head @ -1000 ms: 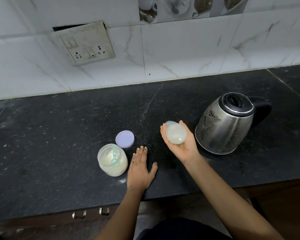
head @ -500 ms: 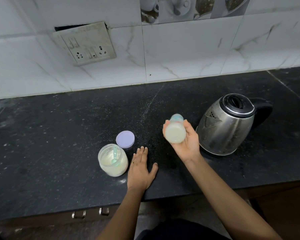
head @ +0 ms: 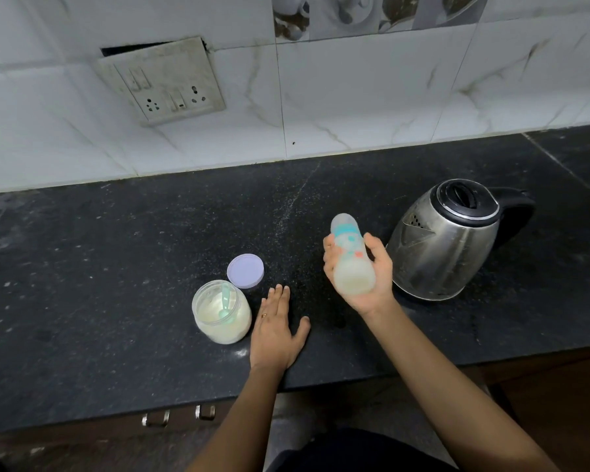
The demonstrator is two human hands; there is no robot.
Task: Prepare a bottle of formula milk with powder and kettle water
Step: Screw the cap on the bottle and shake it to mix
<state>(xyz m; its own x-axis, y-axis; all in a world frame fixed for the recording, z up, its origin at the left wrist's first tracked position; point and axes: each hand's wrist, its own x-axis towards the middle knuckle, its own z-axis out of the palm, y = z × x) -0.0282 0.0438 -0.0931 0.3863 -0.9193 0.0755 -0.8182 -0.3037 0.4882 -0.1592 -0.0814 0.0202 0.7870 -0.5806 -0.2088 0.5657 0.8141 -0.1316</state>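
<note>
My right hand (head: 368, 281) grips a capped baby bottle (head: 349, 257) above the counter, tilted with its cap pointing away from me; pale milk fills its lower part. Just right of it stands a steel kettle (head: 447, 243) with a black lid and handle, lid shut. My left hand (head: 276, 330) lies flat on the black counter (head: 116, 267), palm down, fingers together. Left of that hand is an open jar of formula powder (head: 220, 313) with a green scoop inside. The jar's lilac lid (head: 245, 270) lies on the counter behind it.
A white tiled wall rises behind the counter, with a loose switch and socket plate (head: 166, 81) at the upper left. The counter's front edge runs close below my left wrist, with drawer handles (head: 178, 415) underneath. Powder specks dot the surface.
My right hand has swung the bottle from bottom-facing-me to a more upright tilt, so its side and cap now show. My left hand has stayed flat on the counter.
</note>
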